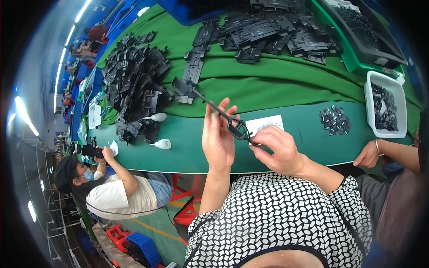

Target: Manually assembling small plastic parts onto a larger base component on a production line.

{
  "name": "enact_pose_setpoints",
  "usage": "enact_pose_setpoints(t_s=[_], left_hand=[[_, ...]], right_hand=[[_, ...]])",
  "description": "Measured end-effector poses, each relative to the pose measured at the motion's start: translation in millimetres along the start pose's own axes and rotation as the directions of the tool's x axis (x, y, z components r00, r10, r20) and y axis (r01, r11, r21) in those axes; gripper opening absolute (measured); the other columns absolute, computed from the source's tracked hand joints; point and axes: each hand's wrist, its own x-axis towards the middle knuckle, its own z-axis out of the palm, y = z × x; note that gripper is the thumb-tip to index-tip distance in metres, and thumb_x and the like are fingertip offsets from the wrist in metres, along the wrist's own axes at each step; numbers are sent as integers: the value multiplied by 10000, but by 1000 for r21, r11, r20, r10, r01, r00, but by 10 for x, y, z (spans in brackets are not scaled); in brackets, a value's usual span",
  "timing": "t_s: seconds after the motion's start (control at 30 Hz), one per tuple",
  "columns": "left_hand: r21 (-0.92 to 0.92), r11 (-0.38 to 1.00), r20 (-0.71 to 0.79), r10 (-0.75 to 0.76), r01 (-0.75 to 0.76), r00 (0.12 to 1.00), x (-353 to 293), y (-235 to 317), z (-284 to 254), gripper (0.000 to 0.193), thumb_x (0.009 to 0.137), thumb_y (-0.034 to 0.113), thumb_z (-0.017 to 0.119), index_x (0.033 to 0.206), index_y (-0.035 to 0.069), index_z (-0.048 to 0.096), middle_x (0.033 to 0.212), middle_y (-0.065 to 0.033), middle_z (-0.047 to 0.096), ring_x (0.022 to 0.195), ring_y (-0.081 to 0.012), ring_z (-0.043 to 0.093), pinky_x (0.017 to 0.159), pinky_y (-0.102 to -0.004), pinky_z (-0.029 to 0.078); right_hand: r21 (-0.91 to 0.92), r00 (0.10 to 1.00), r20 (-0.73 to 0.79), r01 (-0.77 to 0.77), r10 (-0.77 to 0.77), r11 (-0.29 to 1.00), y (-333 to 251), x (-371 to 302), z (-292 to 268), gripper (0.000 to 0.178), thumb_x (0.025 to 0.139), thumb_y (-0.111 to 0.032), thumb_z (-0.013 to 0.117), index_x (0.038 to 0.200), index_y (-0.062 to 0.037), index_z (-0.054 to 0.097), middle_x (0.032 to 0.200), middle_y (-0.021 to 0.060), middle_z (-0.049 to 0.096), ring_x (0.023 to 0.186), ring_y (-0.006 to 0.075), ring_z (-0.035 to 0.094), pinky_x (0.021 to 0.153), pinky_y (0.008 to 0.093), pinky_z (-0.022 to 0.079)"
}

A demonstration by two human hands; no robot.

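A long, thin black plastic part (237, 127) hangs tilted in the air before me, with a flat wide end at upper left and an open frame-like end at lower right. My left hand (219, 143) holds it around the middle, fingers pointing up and partly hidden behind it. Thumb and fingers of my right hand (279, 149) pinch at its lower right end; whether a small piece sits between them is hidden. Behind the hands, a white printed sheet (272, 120) lies on the green tabletop (304, 154). Small black clips (335, 120) lie loosely heaped to the right.
Black parts form a big pile (134, 76) at left and another (263, 33) at back on green cloth (321, 82). Two white bottles (161, 144) lie near the left pile. A white bin (372, 120) of clips stands right. Co-workers sit on both sides.
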Motion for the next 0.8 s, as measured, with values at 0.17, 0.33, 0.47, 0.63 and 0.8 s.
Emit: enact_pose_setpoints(t_s=[0.17,0.33,0.47,0.63,0.8], left_hand=[[-311,950,155,22,28,988,-30,34,-12,779,855,749,249,1420,214,289,1455,-165,292,1297,-402,344,1027,-531,350],[-462,882,215,15,88,977,58,-62,-134,820,860,737,277,1431,150,283,1269,-186,475,995,-277,565,974,-534,404],[-528,834,248,-29,160,968,100,-160,-252,822,859,738,275,1427,143,290,1256,-192,487,974,-282,569,941,-538,423],[-440,882,91,-144,170,985,95,-146,-374,844,829,761,319,1382,122,338,1162,-241,563,868,-329,622,852,-547,466],[-463,862,210,-119,206,970,90,-280,-495,721,917,639,319,1417,121,314,1168,-168,555,934,-292,581,892,-513,439]], right_hand=[[-243,950,104,312,-295,918,-6,33,-36,330,594,33,691,909,-20,607,796,76,569,637,228,560,541,340,456],[-188,938,241,298,-250,936,29,-99,-159,269,660,9,704,911,-25,616,819,75,564,651,223,551,554,333,451],[-458,993,119,67,-13,886,7,-326,-680,221,684,6,700,892,-25,631,829,105,587,721,270,587,624,361,490],[-519,937,-220,-349,272,780,-124,-459,-1242,143,772,59,649,906,16,625,850,131,608,757,253,619,658,317,499],[-694,897,-216,-419,386,585,14,-710,-1530,112,783,-16,644,887,-17,605,800,130,570,745,312,581,656,381,477]])
